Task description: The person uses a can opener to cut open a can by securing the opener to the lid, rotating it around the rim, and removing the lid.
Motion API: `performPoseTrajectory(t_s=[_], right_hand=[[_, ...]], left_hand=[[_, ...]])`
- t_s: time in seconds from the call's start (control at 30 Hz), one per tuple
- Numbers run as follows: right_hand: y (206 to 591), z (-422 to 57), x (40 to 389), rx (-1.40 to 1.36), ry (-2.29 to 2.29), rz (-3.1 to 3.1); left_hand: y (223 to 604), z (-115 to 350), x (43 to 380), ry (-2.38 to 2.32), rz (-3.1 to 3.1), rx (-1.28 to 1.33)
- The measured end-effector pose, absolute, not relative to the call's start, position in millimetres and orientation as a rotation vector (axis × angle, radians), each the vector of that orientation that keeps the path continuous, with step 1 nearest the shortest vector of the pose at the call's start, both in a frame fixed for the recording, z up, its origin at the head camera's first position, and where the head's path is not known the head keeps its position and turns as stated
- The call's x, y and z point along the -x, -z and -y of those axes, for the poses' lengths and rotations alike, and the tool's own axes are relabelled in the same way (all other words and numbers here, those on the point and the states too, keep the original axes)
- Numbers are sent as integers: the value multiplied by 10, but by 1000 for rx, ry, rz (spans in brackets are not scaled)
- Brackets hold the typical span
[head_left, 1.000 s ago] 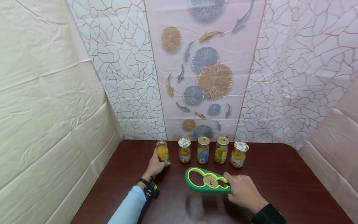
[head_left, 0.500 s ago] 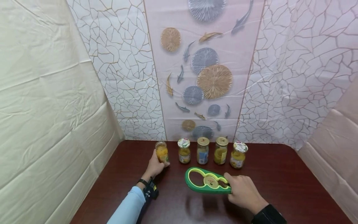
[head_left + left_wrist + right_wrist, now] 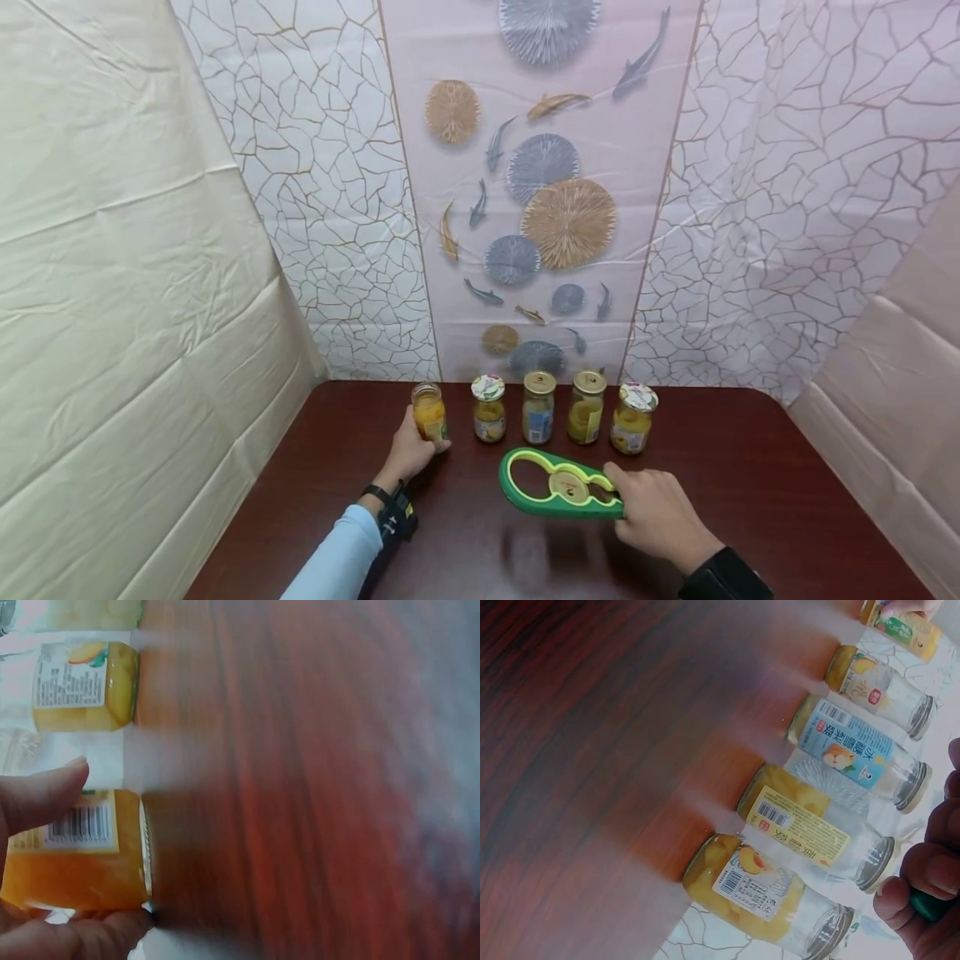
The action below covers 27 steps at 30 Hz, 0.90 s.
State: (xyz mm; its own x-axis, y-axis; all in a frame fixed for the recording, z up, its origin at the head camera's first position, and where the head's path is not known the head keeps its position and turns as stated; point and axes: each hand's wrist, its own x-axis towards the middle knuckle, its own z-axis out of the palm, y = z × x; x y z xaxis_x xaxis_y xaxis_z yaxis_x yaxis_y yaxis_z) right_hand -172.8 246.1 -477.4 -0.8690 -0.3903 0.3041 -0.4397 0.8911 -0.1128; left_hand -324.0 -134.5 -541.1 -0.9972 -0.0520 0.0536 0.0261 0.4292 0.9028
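With my left hand (image 3: pixel 411 446) I grip a lidless glass jar of orange fruit (image 3: pixel 430 412) at the table's back left. In the left wrist view the thumb and fingers lie on either side of this fruit jar (image 3: pixel 82 874), whose base is at the tabletop. My right hand (image 3: pixel 652 504) holds a green jar opener (image 3: pixel 536 506) by its handle end, above the table. A gold lid (image 3: pixel 568 487) sits in the opener's middle opening. In the right wrist view, curled fingers (image 3: pixel 937 866) of this hand hide most of the green handle.
Several lidded jars stand in a row right of the left hand: one with a white patterned lid (image 3: pixel 489 410), two gold-lidded jars (image 3: pixel 538 410), and another white-lidded jar (image 3: pixel 632 423). Behind the dark red table (image 3: pixel 465 550) hangs a patterned cloth (image 3: pixel 360 208).
The head view has tilted up slightly and turned a little. Both hands keep their hold on the jar and the opener, with hardly any motion.
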Motion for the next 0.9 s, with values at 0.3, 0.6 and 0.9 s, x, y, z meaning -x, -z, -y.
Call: performPoseTrajectory(t_s=[0.3,0.6,0.9], right_hand=[[4750,-2460,1697,-607,-227,2786],[4734,-2476,1689,-604,-224,2790],[4716,-2453,1707,-645,-239,2757]], left_hand=[[5278,1324,3047,1574,2647,-171],[5058,1400,2596,1279,2893,-31],[4994,1421,2181,1283,3009,171]])
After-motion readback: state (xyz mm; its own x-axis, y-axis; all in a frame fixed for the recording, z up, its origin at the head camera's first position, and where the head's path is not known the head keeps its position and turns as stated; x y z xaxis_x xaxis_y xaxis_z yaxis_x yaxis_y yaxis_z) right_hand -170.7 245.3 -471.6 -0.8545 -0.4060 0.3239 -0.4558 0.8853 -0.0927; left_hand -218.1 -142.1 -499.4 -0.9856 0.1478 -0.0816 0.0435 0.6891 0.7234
